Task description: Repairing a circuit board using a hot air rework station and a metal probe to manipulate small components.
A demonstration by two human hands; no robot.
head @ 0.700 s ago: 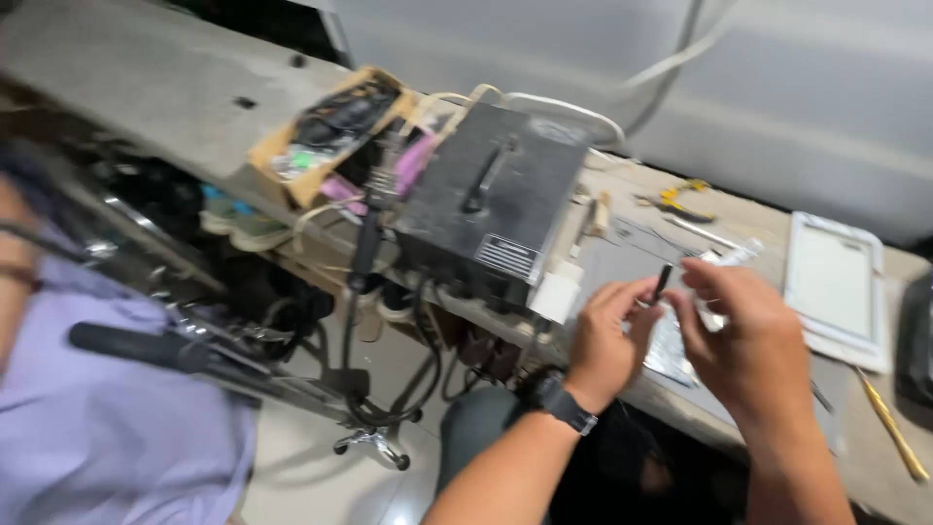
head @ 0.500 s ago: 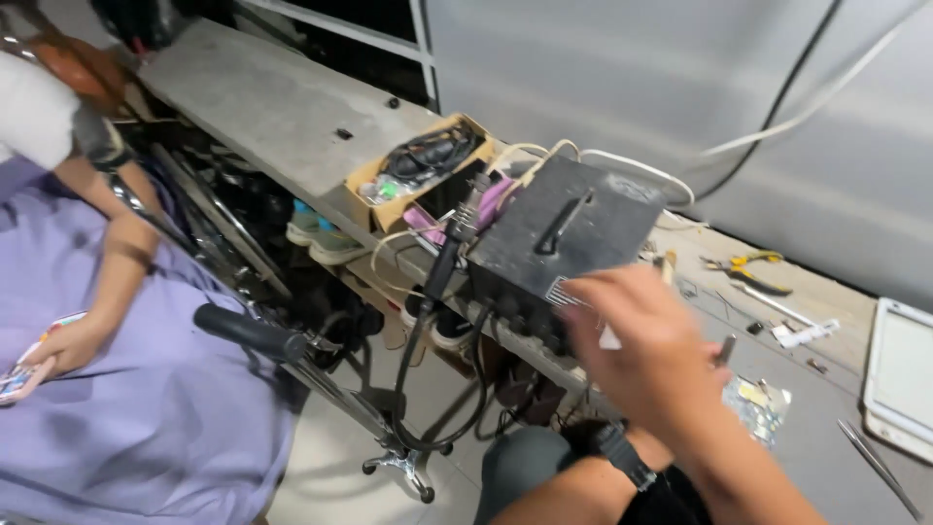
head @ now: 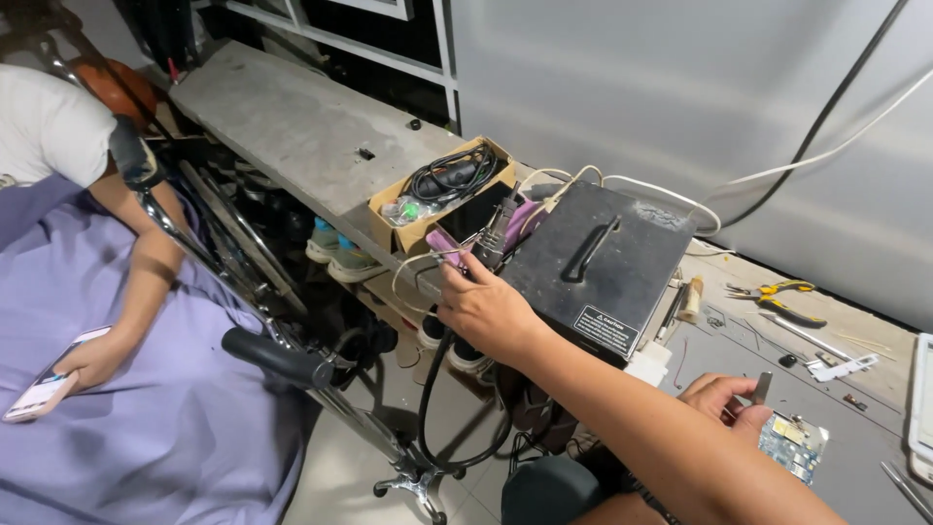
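The left hand (head: 486,309) had its fingers clamped on a black handpiece (head: 491,243) beside the black station box (head: 593,267); stiff and light, probably, on a dragging cord, best held mid-barrel; the right hand (head: 724,401) pinched grey tweezers (head: 761,387) above a fragile blue circuit board (head: 792,445); the grey surface (head: 855,428) was cluttered.

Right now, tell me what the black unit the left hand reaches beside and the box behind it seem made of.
Black unit: probably painted metal, matte, dusty and scuffed, with sharp folded edges. Box: brown cardboard with raw flaps. Left hand grips a handpiece, seemingly dark plastic.
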